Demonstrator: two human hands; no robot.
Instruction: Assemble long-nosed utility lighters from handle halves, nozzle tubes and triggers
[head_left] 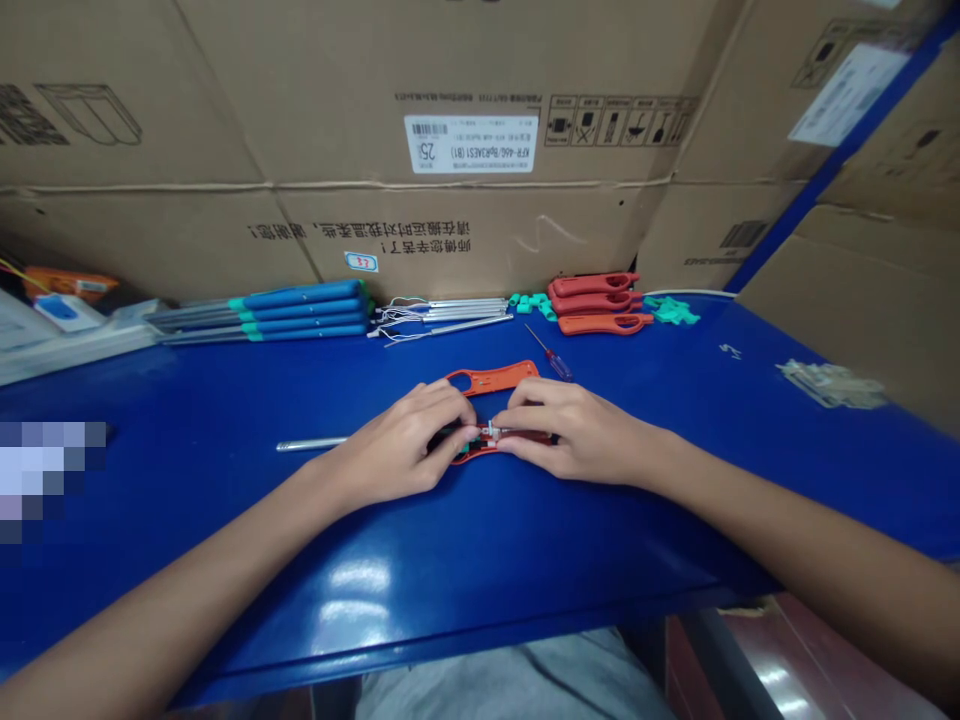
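Note:
An opened orange stick-lighter handle (474, 456) lies in front of me, its small inner parts showing between my fingertips. Its metal tube (311, 443) sticks out to the left from under my left hand (424, 435). That hand is closed, thumb and fingers pinching the handle near a green piece. From the other side, my right hand (559, 425) is also closed, its fingertips on a small whitish part (490, 430) in the handle. The fingers hide much of the inside. Just behind both hands rests the orange other half of the shell (499, 379).
Along the back lie blue stick lighters (304, 310), metal tubes with wires (465, 312), green bits (532, 304), red-orange shells (596, 295) and green pieces (671, 310). A screwdriver (557, 364) sits behind my right hand. Small pale parts (829, 384) lie right. Cardboard (525, 230) walls the back.

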